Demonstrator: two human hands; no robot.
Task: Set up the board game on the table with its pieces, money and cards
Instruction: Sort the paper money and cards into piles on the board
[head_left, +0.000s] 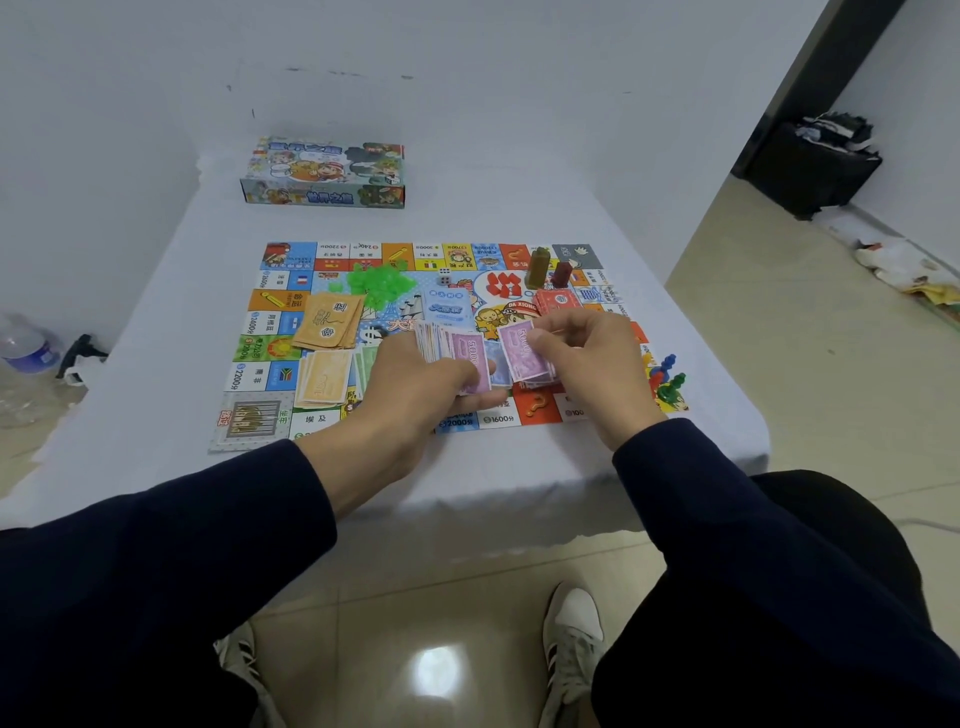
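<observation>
Purple notes in both our hands: left hand (415, 384) grips the fanned stack (441, 345), right hand (587, 358) pinches one purple note (522, 353) just peeled off, over the board's (260, 374) near-centre. We judge we're sorting money by denomination. Board lies flat on the table (519, 208); yellow notes (322, 382) already piled left, tan cards (330, 322) above them, blue cards (444, 306) and red cards (558, 300) mid-board, green houses (379, 283) heaped, dice (444, 276) beside them, pawns (665, 379) at the right corner, box (324, 174) at the far end. To do this well: peel one note at a time with the thumb, keep the left grip firm so the fan doesn't spill, drop purples on their own pile clear of the cards, square edges after.
</observation>
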